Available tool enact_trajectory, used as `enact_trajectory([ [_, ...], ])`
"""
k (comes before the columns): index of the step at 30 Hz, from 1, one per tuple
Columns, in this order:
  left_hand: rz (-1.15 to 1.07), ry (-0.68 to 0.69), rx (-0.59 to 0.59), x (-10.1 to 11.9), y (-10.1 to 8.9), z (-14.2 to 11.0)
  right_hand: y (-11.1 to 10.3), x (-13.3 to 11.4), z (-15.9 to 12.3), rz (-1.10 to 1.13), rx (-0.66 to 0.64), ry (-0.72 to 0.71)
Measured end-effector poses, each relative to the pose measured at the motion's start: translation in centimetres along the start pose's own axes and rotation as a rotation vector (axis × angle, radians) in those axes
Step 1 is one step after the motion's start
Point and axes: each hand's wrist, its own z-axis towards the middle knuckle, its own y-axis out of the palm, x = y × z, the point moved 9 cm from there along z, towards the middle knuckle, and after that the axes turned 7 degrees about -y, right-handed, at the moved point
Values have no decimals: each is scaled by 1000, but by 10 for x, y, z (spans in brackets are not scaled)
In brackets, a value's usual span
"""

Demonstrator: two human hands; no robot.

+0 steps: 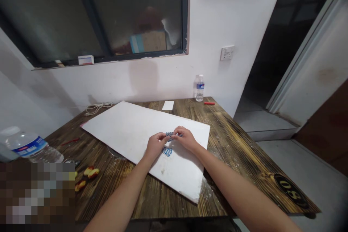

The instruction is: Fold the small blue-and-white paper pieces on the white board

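Note:
Over the right half of a white board (pixel 119 123), my two hands meet at a small blue-and-grey patterned piece (pixel 169 136). My left hand (pixel 157 143) pinches its left side between thumb and fingers. On the other side, my right hand (pixel 185 137) has its fingertips closed on the same piece. A second small blue-and-white piece (pixel 167 151) lies flat on the board just below my left fingers. Some blue shows behind my right fingers, too small to make out. The pieces' exact kind cannot be told.
Under the board is a dark wooden table (pixel 239 159). Along its back are a water bottle (pixel 199 90), a red pen-like stick (pixel 209 103), a white card (pixel 168 106) and a coiled white cable (pixel 98 107). At left are a large bottle (pixel 29 146) and bitten fruit pieces (pixel 91 172).

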Motion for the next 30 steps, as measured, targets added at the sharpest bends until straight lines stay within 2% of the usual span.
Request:
enact_trajectory([
  [8, -12, 3, 4, 0, -1, -1, -3, 8, -2, 65, 55, 57],
  [13, -32, 18, 8, 1, -1, -1, -1, 9, -2, 161, 45, 96],
  [22, -166, -62, -79, -7, 4, 0, 15, 19, -5, 547, -20, 235],
  [30, -279, -50, -141, 5, 7, -3, 20, 9, -8, 758, -75, 291],
])
